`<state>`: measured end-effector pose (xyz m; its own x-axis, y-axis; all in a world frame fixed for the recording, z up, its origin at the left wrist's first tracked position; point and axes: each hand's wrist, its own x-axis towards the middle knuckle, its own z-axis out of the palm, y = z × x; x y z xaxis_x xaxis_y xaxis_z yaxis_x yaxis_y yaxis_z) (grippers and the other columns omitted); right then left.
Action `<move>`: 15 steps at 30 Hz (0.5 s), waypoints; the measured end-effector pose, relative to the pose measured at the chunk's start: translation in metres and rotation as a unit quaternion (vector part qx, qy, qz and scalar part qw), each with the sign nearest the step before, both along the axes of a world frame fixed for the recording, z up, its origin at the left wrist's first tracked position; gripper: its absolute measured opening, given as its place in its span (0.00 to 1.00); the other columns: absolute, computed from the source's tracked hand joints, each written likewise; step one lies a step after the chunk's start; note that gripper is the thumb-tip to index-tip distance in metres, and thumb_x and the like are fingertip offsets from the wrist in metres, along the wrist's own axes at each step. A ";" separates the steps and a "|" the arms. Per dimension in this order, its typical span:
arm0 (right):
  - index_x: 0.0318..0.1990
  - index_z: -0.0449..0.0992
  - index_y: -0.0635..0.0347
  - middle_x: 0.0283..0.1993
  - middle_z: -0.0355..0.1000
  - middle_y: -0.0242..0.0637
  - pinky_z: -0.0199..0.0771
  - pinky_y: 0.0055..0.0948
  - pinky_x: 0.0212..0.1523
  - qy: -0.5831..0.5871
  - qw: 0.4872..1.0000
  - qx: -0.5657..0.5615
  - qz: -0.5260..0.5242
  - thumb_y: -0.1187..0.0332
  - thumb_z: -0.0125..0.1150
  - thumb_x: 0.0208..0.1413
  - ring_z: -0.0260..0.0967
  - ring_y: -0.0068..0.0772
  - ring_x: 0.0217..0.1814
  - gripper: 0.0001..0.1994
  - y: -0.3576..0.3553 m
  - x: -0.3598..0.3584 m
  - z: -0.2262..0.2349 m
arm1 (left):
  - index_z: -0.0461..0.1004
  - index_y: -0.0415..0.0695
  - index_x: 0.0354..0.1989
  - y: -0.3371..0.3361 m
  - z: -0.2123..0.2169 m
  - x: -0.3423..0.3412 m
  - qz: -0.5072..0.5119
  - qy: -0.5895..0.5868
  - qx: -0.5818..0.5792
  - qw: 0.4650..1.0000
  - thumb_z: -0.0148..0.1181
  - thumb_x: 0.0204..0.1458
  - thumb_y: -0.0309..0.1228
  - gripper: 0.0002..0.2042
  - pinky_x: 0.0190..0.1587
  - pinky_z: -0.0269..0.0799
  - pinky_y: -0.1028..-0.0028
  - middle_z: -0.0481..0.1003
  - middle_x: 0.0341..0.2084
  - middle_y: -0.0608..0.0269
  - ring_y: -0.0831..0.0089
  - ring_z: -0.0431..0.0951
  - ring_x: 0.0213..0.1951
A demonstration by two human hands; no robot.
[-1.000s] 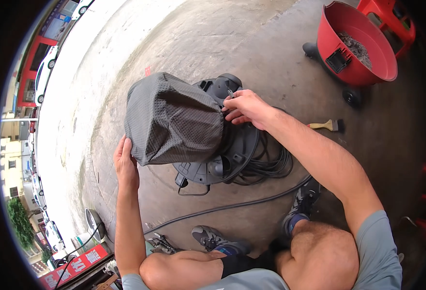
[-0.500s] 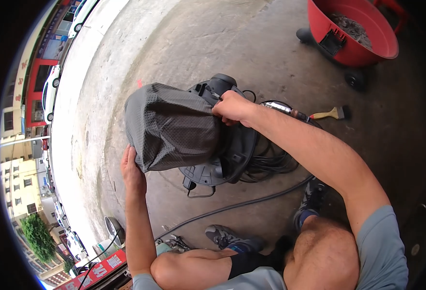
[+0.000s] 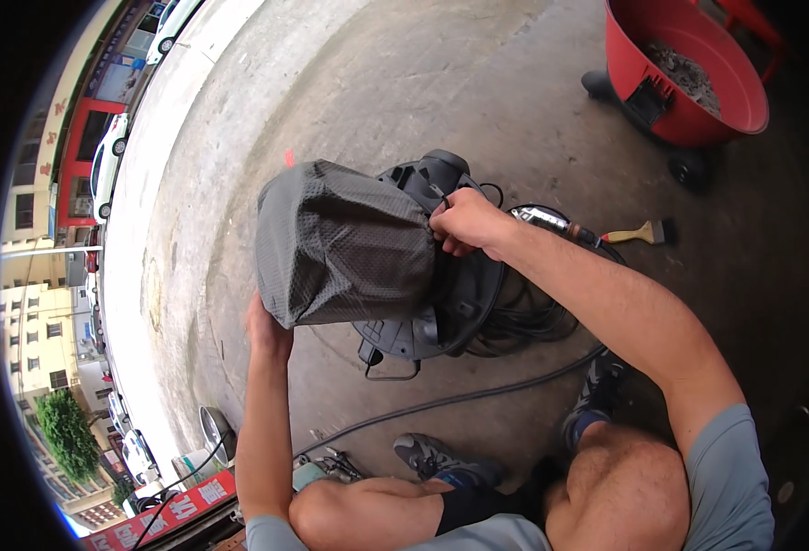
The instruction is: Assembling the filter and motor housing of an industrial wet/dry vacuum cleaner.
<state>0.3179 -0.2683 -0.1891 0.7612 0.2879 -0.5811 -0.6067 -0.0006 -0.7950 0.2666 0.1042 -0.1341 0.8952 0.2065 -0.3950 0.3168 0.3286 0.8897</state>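
Note:
A dark grey cloth filter bag (image 3: 345, 253) covers one end of a black vacuum cleaner head (image 3: 455, 294), which lies tilted on the ground in front of me. My right hand (image 3: 470, 223) is closed on the gathered rim of the bag, where a small dark cord or tab sticks out above the fingers. At the bag's closed end, on the left, my left hand (image 3: 269, 326) rests against its lower corner. Most of that hand's fingers are hidden behind the cloth.
A coiled black cable (image 3: 524, 326) lies beside the vacuum head, near a silver-and-black tool (image 3: 542, 218) and a paintbrush (image 3: 639, 233). A red wheeled tub (image 3: 620, 46) with grey debris stands at the far right. A dark hose (image 3: 450, 397) crosses before my shoes.
The whole scene has shifted slightly right in view. My left hand's fingers have slid from the bag's side to behind it. My right hand keeps its hold on the rim.

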 end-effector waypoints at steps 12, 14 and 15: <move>0.40 0.76 0.64 0.37 0.75 0.37 0.76 0.28 0.34 -0.011 1.000 -0.013 -0.003 0.71 0.57 0.54 0.74 0.27 0.34 0.08 -0.018 0.004 0.006 | 0.55 0.43 0.73 -0.018 -0.048 0.018 -0.162 0.028 0.049 0.985 0.45 0.69 0.41 0.27 0.68 0.65 0.65 0.61 0.70 0.58 0.66 0.64 0.67; 0.43 0.76 0.66 0.39 0.76 0.38 0.77 0.30 0.38 -0.090 0.993 -0.074 -0.010 0.71 0.56 0.54 0.74 0.29 0.37 0.11 -0.014 0.011 -0.013 | 0.55 0.44 0.73 -0.021 -0.060 0.018 -0.175 0.013 0.091 0.980 0.44 0.70 0.41 0.26 0.68 0.65 0.65 0.62 0.69 0.57 0.65 0.65 0.67; 0.47 0.76 0.67 0.40 0.76 0.39 0.77 0.31 0.41 -0.169 0.977 -0.127 -0.014 0.71 0.56 0.54 0.75 0.31 0.40 0.14 -0.010 0.018 -0.013 | 0.55 0.44 0.73 -0.014 -0.069 0.019 -0.172 0.012 0.091 0.981 0.44 0.70 0.41 0.26 0.68 0.65 0.65 0.62 0.69 0.57 0.65 0.65 0.67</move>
<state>0.3358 -0.2778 -0.2020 0.9279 0.1431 -0.3441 -0.3112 -0.2105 -0.9267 0.2860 0.0903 -0.2029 0.9147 -0.0372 -0.4023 0.4036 0.0346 0.9143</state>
